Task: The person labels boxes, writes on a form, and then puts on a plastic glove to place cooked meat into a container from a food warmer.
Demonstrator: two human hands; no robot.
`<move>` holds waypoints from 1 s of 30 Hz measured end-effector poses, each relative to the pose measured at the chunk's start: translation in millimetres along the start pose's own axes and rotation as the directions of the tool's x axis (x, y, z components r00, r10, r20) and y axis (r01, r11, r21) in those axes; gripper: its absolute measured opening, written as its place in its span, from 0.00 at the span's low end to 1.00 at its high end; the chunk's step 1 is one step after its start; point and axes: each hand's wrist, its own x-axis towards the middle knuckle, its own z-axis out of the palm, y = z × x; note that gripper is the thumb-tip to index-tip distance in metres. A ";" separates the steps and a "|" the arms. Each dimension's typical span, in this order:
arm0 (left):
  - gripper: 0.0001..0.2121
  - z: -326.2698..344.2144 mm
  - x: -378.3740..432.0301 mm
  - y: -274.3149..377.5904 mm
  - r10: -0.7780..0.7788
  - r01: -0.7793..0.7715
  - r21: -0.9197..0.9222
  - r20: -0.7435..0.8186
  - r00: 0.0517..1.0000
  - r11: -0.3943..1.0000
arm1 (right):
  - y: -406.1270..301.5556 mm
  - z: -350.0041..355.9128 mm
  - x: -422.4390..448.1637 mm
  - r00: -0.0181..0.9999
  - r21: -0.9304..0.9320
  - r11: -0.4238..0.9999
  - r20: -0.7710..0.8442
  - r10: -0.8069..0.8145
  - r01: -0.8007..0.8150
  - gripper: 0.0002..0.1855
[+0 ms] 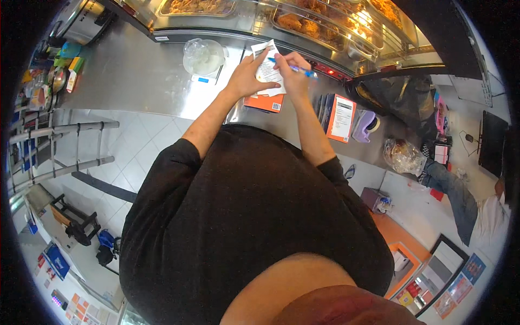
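Note:
A printed paper slip point(267, 75) lies over an orange box point(266, 101) on the steel counter, its print too small to make out. My left hand point(246, 77) rests on the slip with thumb and forefinger spread along it, pressing it down. In my right hand point(294, 71) is a blue pen point(302, 71), its tip at the paper. Left of my hands, a digital kitchen scale point(206, 79) carries a round whitish container with clear plastic point(203, 57) on it.
Behind the slip stands a heated display case point(260, 36) with trays of fried food. To the right are orange boxes point(342, 118) and a purple tape dispenser point(363, 126). A person's leg in jeans point(451, 187) shows at far right. A metal rack point(65, 132) stands left.

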 end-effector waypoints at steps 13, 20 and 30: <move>0.51 -7.5 -2.8 -4.8 -0.029 0.028 0.028 0.054 0.998 0.999 | 6.2 23.5 -13.0 0.979 -0.474 0.860 0.020 -0.205 0.189 0.15; 0.50 -9.5 -2.6 -4.3 -0.049 0.047 0.032 0.077 0.996 0.998 | 16.9 20.2 -13.8 0.973 -0.384 0.903 -0.044 -0.227 0.193 0.14; 0.51 -8.6 -0.6 -1.4 -0.114 0.112 0.030 0.103 0.988 0.993 | 20.2 20.5 -13.6 0.952 -0.494 0.844 -0.092 -0.291 0.210 0.15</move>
